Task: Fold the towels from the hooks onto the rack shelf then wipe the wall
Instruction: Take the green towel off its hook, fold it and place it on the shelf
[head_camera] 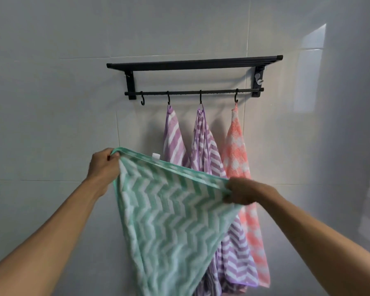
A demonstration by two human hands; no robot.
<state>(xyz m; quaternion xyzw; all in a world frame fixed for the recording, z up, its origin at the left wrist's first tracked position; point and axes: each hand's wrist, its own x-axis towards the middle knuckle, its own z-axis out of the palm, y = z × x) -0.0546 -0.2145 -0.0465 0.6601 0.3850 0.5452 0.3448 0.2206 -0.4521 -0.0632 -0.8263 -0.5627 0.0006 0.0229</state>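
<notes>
Pale tiled wall (51,103) filling the background, with a black rack (193,64) fixed to it as the landmark. Hanging below the rack from its hooks: a purple striped towel (173,137), a purple chevron towel (207,150) just beside it, and a pink towel (235,150) at the rack's right end. Leftmost hook (142,101) carrying nothing. Shelf (193,61) on top of the rack showing no towels from this angle.

Being stretched out below and in front of the rack: a green towel (171,221), off its hook, top edge taut and slanting down to the right, the rest drooping to a point. Left hand (104,163) pinching one corner; right hand (240,192) gripping the other; hands well apart, each clamped on cloth.

Probably squaring up for the first fold. Risks from here: uneven corners giving a crooked fold, since the edge is tilting; a slipping pinch dropping the towel to the floor; the free tail brushing the hanging towels and tugging one off its hook; a loose fold sliding off the shelf's bars.
</notes>
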